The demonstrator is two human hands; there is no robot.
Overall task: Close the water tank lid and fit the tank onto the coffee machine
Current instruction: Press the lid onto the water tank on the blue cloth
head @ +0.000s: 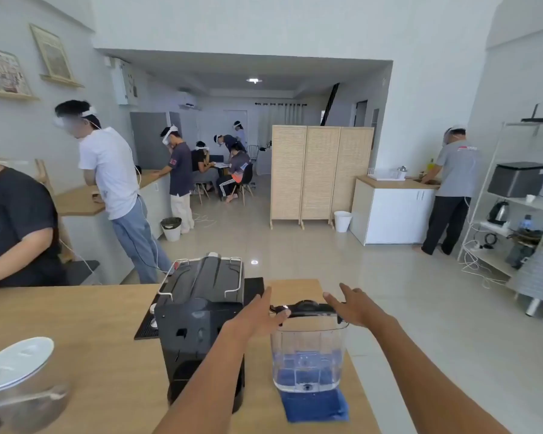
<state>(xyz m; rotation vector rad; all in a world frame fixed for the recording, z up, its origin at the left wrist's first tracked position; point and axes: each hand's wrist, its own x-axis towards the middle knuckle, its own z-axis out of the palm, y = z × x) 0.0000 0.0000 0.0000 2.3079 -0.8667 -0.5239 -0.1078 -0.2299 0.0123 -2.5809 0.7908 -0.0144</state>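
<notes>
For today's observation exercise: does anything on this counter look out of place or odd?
Only one thing: the clear water tank stands on a blue cloth beside the coffee machine, not fitted to it. Both hands, left and right, are at its black lid. Nothing looks spilled or damaged.

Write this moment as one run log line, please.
tank: on blue cloth | lid: down | left hand, right hand: on lid | coffee machine: tankless

Bright, even daylight fills the room. A ceiling lamp [254,80] glares at 12 o'clock. Edges bend; the bowl [22,383] at 8 o'clock blurs.
</notes>
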